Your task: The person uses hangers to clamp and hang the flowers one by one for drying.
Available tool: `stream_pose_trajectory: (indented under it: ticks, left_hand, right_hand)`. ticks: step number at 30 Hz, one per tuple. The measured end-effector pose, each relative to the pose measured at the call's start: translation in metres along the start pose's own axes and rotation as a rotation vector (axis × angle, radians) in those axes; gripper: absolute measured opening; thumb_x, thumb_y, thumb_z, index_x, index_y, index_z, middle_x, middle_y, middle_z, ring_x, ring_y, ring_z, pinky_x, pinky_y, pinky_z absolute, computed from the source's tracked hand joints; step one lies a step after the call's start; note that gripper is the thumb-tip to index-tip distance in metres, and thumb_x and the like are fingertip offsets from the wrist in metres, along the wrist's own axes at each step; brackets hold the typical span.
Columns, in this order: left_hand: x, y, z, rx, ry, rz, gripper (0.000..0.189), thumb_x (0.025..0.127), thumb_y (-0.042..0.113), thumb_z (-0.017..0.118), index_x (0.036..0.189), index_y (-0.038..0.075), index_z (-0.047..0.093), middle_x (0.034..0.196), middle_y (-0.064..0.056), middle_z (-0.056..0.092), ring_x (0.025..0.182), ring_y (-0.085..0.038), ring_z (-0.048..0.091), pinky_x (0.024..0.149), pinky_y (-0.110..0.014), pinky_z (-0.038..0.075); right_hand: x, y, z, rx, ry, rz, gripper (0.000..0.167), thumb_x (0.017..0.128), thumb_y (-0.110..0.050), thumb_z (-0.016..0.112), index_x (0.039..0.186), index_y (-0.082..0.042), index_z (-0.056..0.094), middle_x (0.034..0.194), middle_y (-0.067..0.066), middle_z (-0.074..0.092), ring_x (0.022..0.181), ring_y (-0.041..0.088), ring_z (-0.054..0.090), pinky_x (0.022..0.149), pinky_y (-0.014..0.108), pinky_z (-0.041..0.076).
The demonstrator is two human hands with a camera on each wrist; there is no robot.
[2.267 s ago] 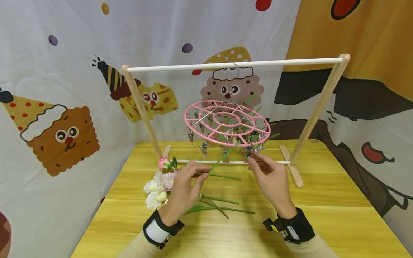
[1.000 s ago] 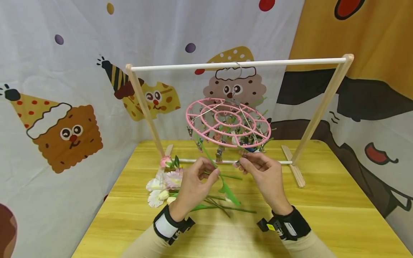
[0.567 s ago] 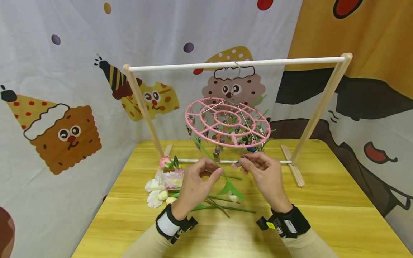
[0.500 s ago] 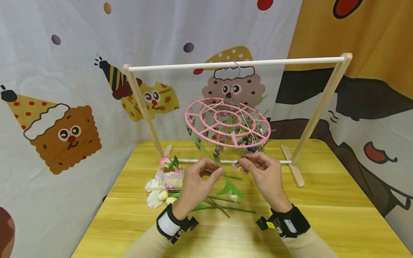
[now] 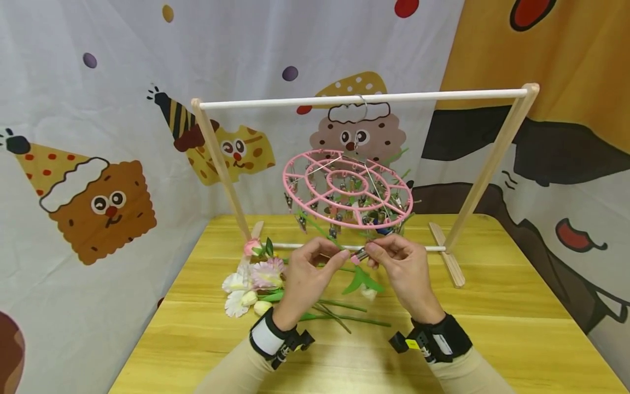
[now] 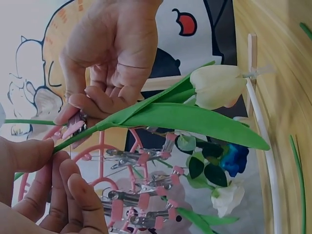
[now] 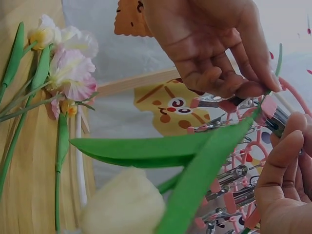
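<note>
My left hand [image 5: 311,273] pinches the green stem of a white artificial tulip [image 6: 218,87] between thumb and fingers. The flower hangs head down, its green leaves [image 5: 361,280] spread below my fingertips. Right beside it, my right hand [image 5: 406,273] pinches a metal clip with pink tips [image 5: 359,256], which points toward the left hand. In the right wrist view the clip's pink tips [image 7: 268,106] are against or very close to the stem; I cannot tell whether they grip it. Above both hands hangs a pink round drying rack [image 5: 346,183] with several clips.
A wooden stand [image 5: 484,169] with a white top rod [image 5: 275,103] carries the rack. Several artificial flowers are clipped there, including a blue one [image 6: 234,159]. On the wooden table [image 5: 512,328] lie more flowers, among them a pink-white bloom [image 5: 267,273], with loose stems [image 5: 351,319].
The tulip has been brought to its head-down position, its leaves now below my left hand. That hand has moved right, bringing the stem to the clip. My right hand has drawn the clip slightly left.
</note>
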State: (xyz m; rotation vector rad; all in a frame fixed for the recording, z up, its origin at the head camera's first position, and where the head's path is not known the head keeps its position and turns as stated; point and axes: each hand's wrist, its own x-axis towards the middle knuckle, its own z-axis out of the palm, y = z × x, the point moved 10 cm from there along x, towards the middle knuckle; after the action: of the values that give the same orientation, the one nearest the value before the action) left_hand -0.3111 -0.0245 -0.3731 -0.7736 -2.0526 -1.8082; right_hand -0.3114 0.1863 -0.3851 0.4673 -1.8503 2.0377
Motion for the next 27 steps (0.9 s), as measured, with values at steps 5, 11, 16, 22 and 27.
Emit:
stream_pose_trajectory:
  ticks: [5, 11, 16, 22, 27]
  left_hand:
    - [0.002, -0.001, 0.002, 0.007, 0.014, -0.011, 0.006, 0.107, 0.015, 0.087, 0.11, 0.011, 0.082, 0.108, -0.01, 0.084, 0.097, -0.015, 0.082, 0.088, -0.033, 0.071]
    - [0.002, -0.003, 0.005, 0.002, 0.012, -0.024, 0.007, 0.107, 0.016, 0.087, 0.109, 0.012, 0.082, 0.107, -0.01, 0.084, 0.097, -0.014, 0.083, 0.084, -0.036, 0.071]
    - [0.0, -0.006, 0.006, 0.011, -0.002, -0.029, 0.007, 0.11, 0.018, 0.085, 0.111, 0.012, 0.081, 0.107, -0.009, 0.084, 0.096, -0.015, 0.081, 0.085, -0.034, 0.07]
    - [-0.002, -0.009, 0.008, 0.058, -0.031, -0.035, 0.01, 0.112, 0.022, 0.082, 0.116, 0.013, 0.08, 0.111, -0.007, 0.086, 0.094, -0.013, 0.08, 0.084, -0.028, 0.067]
    - [-0.004, -0.011, 0.01, 0.095, -0.068, -0.029, 0.013, 0.113, 0.024, 0.081, 0.122, 0.014, 0.081, 0.112, -0.005, 0.086, 0.095, -0.014, 0.081, 0.085, -0.029, 0.068]
  right_hand:
    - [-0.002, 0.001, 0.001, 0.006, -0.011, 0.003, 0.014, 0.109, 0.007, 0.077, 0.115, 0.019, 0.075, 0.097, -0.003, 0.086, 0.074, 0.01, 0.078, 0.07, 0.026, 0.068]
    - [-0.003, 0.004, 0.002, -0.027, -0.035, 0.029, 0.021, 0.11, 0.002, 0.077, 0.122, 0.019, 0.075, 0.099, -0.003, 0.086, 0.077, 0.01, 0.079, 0.074, 0.027, 0.07]
    - [-0.006, 0.012, 0.0, -0.146, -0.042, 0.082, 0.022, 0.113, -0.008, 0.078, 0.129, 0.007, 0.079, 0.101, -0.006, 0.085, 0.084, 0.016, 0.081, 0.078, 0.026, 0.068]
    - [-0.007, 0.015, -0.005, -0.218, -0.026, 0.101, 0.026, 0.114, -0.013, 0.078, 0.136, 0.0, 0.08, 0.112, -0.012, 0.082, 0.091, 0.018, 0.079, 0.082, 0.027, 0.068]
    - [-0.006, 0.015, -0.006, -0.191, -0.025, 0.103, 0.03, 0.115, -0.012, 0.077, 0.142, 0.001, 0.077, 0.121, -0.015, 0.083, 0.098, 0.009, 0.082, 0.087, 0.03, 0.071]
